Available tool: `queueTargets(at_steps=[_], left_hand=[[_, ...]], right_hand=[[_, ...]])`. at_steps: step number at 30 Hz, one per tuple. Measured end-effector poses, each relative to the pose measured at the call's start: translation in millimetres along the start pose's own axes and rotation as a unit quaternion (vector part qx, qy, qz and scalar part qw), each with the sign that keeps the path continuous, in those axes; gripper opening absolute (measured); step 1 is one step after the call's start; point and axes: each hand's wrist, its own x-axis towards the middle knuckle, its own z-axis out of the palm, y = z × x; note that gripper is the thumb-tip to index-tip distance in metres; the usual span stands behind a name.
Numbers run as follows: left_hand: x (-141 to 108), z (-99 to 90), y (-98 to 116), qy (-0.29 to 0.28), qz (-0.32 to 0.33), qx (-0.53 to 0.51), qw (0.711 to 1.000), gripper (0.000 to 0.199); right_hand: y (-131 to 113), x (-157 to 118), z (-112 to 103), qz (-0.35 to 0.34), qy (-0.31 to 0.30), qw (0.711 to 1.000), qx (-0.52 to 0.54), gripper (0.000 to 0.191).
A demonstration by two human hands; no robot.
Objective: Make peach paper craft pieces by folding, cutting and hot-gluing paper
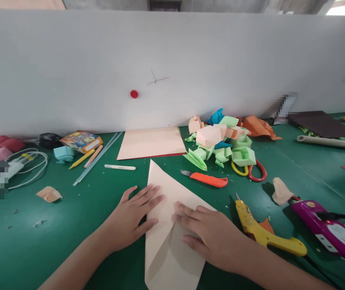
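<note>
Left hand [134,221] spread, fingertips on left edge of paper sheet [165,235]; right hand [210,233] spread over its right side. Neither grips anything. Sheet lies on counter [78,213], pointed end facing away. Crease by right fingers looks raised, lower flap shadowed, not flat. Judgement: left should pin lightly, right smooth outward from point, edges matched before firm pressing, else skewed fold. Orange cutter [210,179] just beyond sheet's right edge, yellow glue gun [257,233] beside right forearm; best steer clear.
</note>
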Motion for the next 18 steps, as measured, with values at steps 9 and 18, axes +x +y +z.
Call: queueTargets(at_steps=[9, 18], left_hand=[[8.3, 1.6, -17.5, 0.002, -0.007, 0.010, 1.000, 0.059], [39.1, -2.9, -48.1, 0.006, -0.010, 0.012, 1.000, 0.057]], right_hand=[[0.0, 1.3, -1.5, 0.006, -0.004, 1.000, 0.011, 0.051], [-0.5, -0.4, -2.3, 0.004, 0.000, 1.000, 0.018, 0.051]])
